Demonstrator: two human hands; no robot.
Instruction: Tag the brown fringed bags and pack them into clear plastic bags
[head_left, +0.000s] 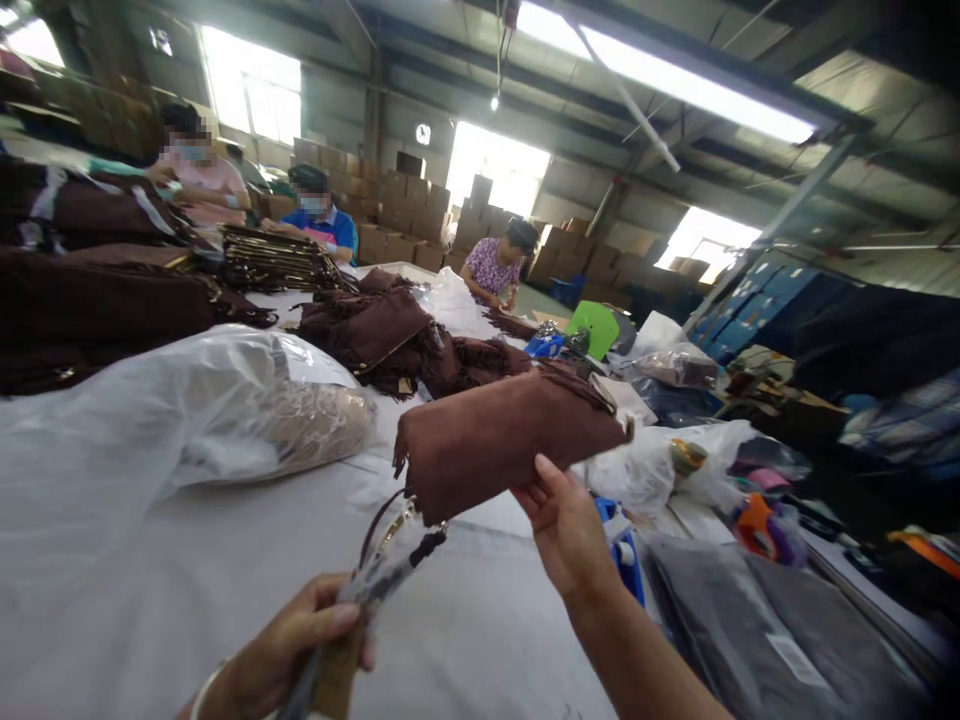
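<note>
A brown fringed bag (502, 440) is held up over the white table. My right hand (562, 520) grips its lower edge, thumb on the near face and fingers behind. My left hand (319, 630) is closed around the bag's strap (382, 570), which looks wrapped in clear plastic, with a tan tag (341, 675) hanging below the fingers. Gold-coloured chain links (397, 525) join the strap to the bag's lower left corner. Part of the strap is blurred.
A large clear plastic bag (232, 420) lies on the left. Brown fringed bags (367, 325) are piled behind. On the right are plastic-wrapped dark packages (780, 620) and an orange tape dispenser (757, 525). Three people sit beyond the table, before stacked cartons (412, 205).
</note>
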